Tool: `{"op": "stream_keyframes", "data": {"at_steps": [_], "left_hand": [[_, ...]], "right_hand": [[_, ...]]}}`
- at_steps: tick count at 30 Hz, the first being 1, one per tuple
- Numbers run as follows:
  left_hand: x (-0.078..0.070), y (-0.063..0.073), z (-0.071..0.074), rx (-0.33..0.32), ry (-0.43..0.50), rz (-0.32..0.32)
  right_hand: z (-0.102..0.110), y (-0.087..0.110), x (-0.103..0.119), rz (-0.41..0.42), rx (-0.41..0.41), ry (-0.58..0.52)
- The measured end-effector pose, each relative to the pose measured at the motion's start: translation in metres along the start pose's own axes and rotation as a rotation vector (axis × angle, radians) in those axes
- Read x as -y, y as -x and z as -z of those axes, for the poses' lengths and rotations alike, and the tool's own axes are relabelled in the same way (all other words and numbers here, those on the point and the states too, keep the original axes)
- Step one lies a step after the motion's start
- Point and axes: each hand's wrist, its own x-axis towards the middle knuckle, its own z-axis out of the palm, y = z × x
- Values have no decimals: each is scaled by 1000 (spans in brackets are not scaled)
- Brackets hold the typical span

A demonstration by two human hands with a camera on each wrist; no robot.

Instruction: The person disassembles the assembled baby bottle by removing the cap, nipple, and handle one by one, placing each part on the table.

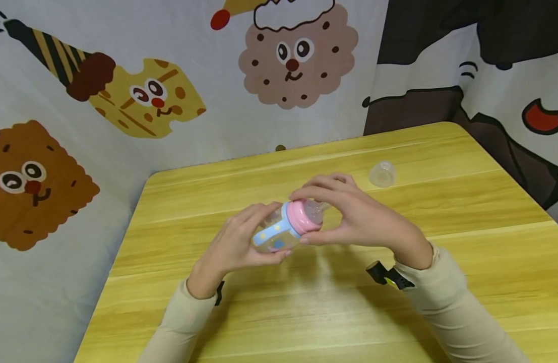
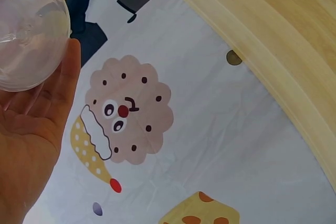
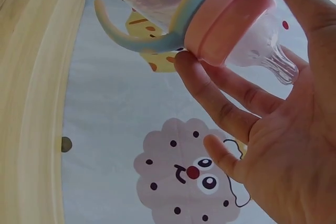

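While left hand (image 1: 235, 238) grips bottle (image 1: 289, 240), right hand (image 1: 358, 217) collar (image 1: 300, 217), blue print (image 1: 277, 244) looks indistinct.

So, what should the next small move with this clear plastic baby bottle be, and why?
Probably a gentle twist of the round pink plastic collar: the right hand grips it while the left hand holds the clear plastic bottle. Which way, I can't tell.

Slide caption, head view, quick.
Left grip holds a baby bottle, right grip its pink collar, clear cap on the table.

Bright light leaves pale glare and soft-edged shadows on the table (image 1: 319, 317); the right wrist view looks dimmer
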Motion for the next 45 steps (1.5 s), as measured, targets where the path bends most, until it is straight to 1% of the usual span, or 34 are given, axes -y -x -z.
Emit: {"op": "stream_keyframes", "data": {"at_steps": [8, 14, 21, 28, 37, 45], "left_hand": [[0, 2, 2, 7, 6, 4], [-1, 2, 3, 22, 6, -2], [-1, 2, 4, 47, 11, -6], [0, 2, 6, 70, 42, -13], [-1, 3, 7, 75, 70, -16], [1, 2, 8, 85, 90, -28]], "right_hand": [[-2, 0, 2, 81, 12, -30], [-3, 0, 2, 127, 1, -35], [-4, 0, 1, 139, 15, -48], [-6, 0, 1, 135, 29, -42], [-10, -1, 2, 155, 26, -25], [-10, -1, 3, 158, 21, -27]]}}
